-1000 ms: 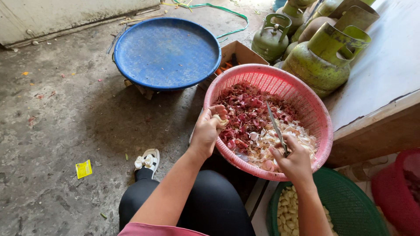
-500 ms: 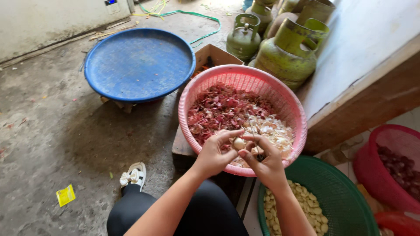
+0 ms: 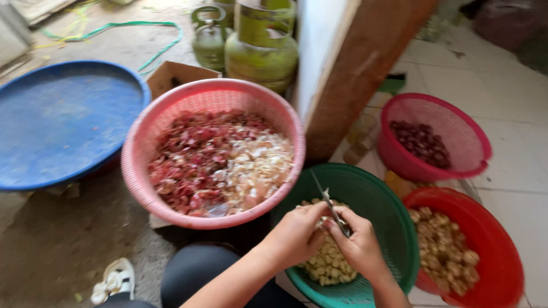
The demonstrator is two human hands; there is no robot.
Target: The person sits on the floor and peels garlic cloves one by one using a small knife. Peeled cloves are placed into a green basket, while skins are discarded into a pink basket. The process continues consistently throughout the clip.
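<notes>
— Clamped in my right hand (image 3: 361, 246) is a small knife with a thin metal blade (image 3: 330, 204); the blade sticks up and away from my fist, tip pointing far-left.

— And your other hand?

— My left hand (image 3: 297, 234) is curled shut around a small pale garlic clove (image 3: 323, 220), pinched at the fingertips right against the knife. Both hands touch each other, hovering over the near-left part of the round green plastic basket (image 3: 377, 197).

— What lies in that basket?

— A heap of pale peeled cloves (image 3: 331, 265), just under my hands.

— What else does the head camera show?

— Far-left of my hands sits a big pink plastic basket (image 3: 148, 142), touching the green one, filled with reddish and whitish papery skins (image 3: 220, 159). Left of it, a wide blue round tray (image 3: 63, 122) on the concrete floor. To the right, a red plastic basket (image 3: 502, 274) of pale cloves, and farther away a smaller pink basket (image 3: 456, 122) holding dark purple shallots (image 3: 419, 140). At the far edge stand green gas cylinders (image 3: 262, 54).
</notes>
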